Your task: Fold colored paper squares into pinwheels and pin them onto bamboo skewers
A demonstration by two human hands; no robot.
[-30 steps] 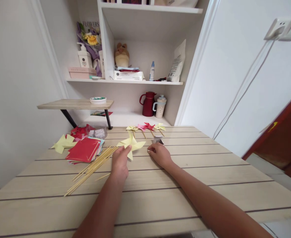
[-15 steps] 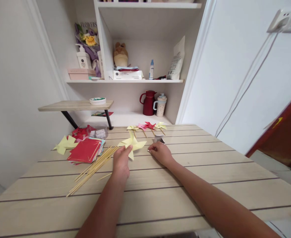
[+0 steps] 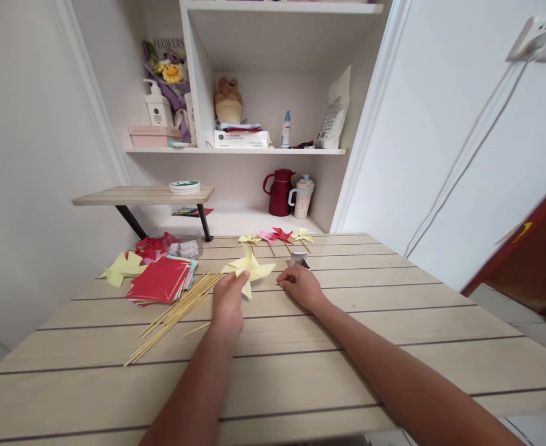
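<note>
My two arms reach over the near edge of the bench (image 3: pixel 300 371). My left hand (image 3: pixel 227 302) is closed on a corner of a yellow paper pinwheel (image 3: pixel 249 271), thumb and fingers pinching it, so the pinwheel lies flat on the bench, about the middle of it, just in front of my hand. My right hand (image 3: pixel 302 287) rests just beside it on the right, fingers curled together as if they pinch something very small; I cannot tell what it is, it is too small to see.

To the left of my left hand lies a loose bundle of thin wooden sticks (image 3: pixel 175 313), and one single stick (image 3: pixel 196 329) apart from them. I judge this pinwheel is folded but has no stick yet. Further left is a stack of red paper squares (image 3: pixel 158 280), then folded yellow (image 3: pixel 121 269) and red pieces (image 3: pixel 150 246) near the left edge, so much work is left.

Behind my right hand stands a small grey container (image 3: pixel 297 258); its content is hidden to me. At the far edge four finished pinwheels on sticks (image 3: pixel 276 237) lie in a row. A clear plastic box (image 3: pixel 184 248) near the far left holds something small and pale.
</note>
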